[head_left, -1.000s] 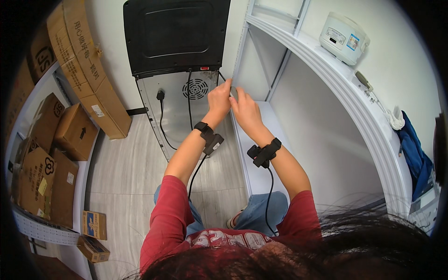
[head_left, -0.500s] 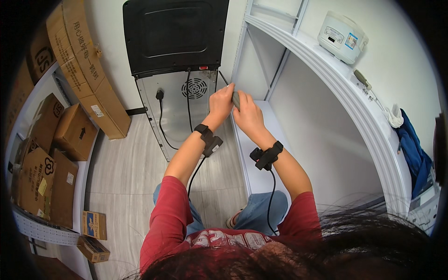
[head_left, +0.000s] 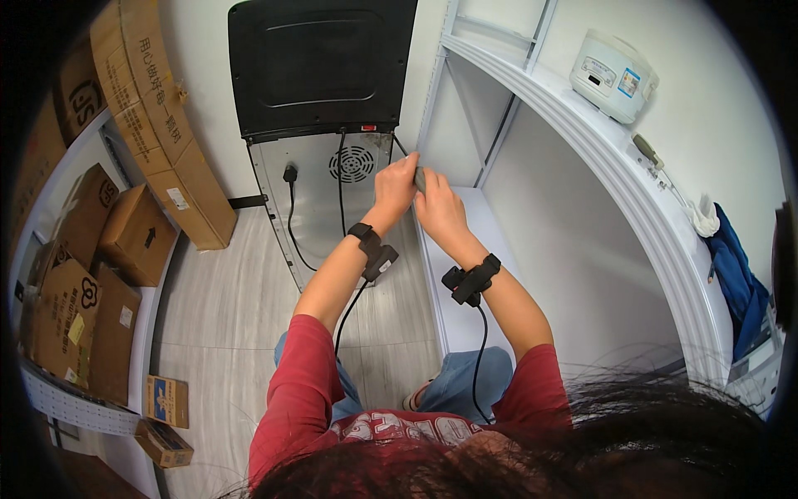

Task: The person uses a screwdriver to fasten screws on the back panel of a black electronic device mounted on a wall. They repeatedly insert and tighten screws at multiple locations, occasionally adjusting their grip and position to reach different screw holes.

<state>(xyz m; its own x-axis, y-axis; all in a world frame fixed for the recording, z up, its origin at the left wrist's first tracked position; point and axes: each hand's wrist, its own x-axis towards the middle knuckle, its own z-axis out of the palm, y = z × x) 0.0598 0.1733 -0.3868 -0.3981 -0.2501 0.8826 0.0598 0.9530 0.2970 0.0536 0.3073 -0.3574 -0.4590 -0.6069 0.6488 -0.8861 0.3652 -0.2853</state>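
A screwdriver with a grey handle is held in both my hands, its thin dark shaft slanting up and left to the right edge of a tall appliance. My left hand is closed around the front of the handle and the shaft. Behind it, my right hand wraps the handle's back end. The appliance has a black upper panel and a silver metal back with a round vent and black cords. The shaft's tip is too small to make out.
On my right, a white shelf unit carries a rice cooker, another grey-handled tool and blue cloth. Cardboard boxes fill the left shelf. A long carton leans on the wall; small boxes are at lower left.
The view has shifted slightly, so the appliance appears a little lower and farther right. Both hands keep their grip on the screwdriver, with little visible movement.
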